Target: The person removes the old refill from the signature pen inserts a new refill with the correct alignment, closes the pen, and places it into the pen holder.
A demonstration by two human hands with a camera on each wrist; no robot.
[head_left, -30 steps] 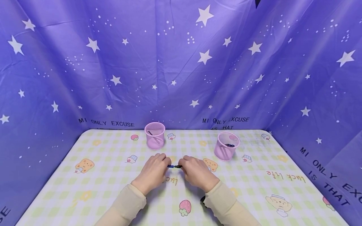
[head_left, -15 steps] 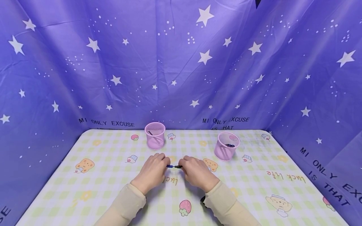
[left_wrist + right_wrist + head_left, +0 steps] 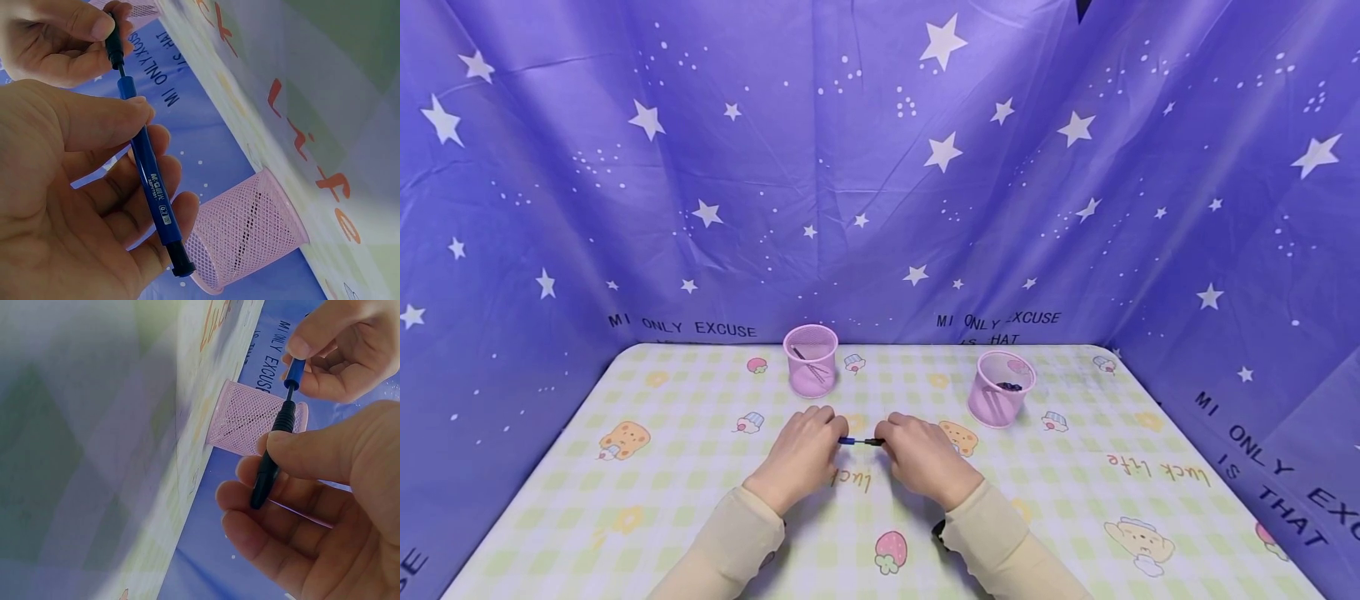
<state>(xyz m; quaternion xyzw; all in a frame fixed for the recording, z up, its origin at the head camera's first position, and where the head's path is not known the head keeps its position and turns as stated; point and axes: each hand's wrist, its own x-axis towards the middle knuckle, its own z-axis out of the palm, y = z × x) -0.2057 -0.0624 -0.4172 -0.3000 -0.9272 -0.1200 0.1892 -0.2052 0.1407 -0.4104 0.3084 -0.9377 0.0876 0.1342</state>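
Observation:
My left hand [image 3: 801, 454] holds the blue barrel of a pen [image 3: 150, 181], thumb on one side and fingers curled behind. A black end piece closes the barrel's near end in the left wrist view. My right hand [image 3: 922, 454] pinches the pen's black grip section [image 3: 275, 447] between thumb and fingers. Between the two parts a short length of thin refill [image 3: 290, 393] shows, so they stand slightly apart but in line. Both hands are above the table, close together. What lies inside the barrel is hidden.
Behind my left hand stands a pink mesh cup [image 3: 812, 381] with thin dark sticks in it. Another pink mesh cup [image 3: 996, 407], farther right, contains small dark pieces. A checked cloth [image 3: 1052, 517] covers the table; a purple starry curtain [image 3: 865, 167] surrounds it.
My left hand has shifted slightly left with the blue barrel. The gap to the black grip section has widened, and more refill is exposed. The right hand has barely moved.

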